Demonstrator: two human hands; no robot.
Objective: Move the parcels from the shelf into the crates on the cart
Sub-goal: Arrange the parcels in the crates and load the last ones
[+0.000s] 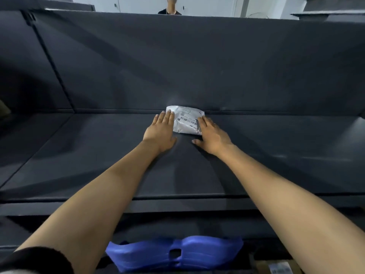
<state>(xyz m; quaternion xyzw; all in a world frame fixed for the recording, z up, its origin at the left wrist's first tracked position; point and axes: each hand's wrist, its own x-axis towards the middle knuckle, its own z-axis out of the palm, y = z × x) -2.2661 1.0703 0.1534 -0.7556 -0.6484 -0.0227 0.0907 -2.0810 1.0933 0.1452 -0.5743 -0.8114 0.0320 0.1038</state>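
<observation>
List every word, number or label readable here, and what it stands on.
No text can be read.
white parcel: barcode label, print too blurred to read.
cardboard box at bottom right: blue and white sticker, too blurred to read.

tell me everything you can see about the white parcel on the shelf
The white parcel is a soft-looking, crinkled plastic mailer with a barcode label on top. It lies flat at the back of the dark shelf, against its rear wall. The left hand and right hand touch its side edges with straight fingers.
</observation>
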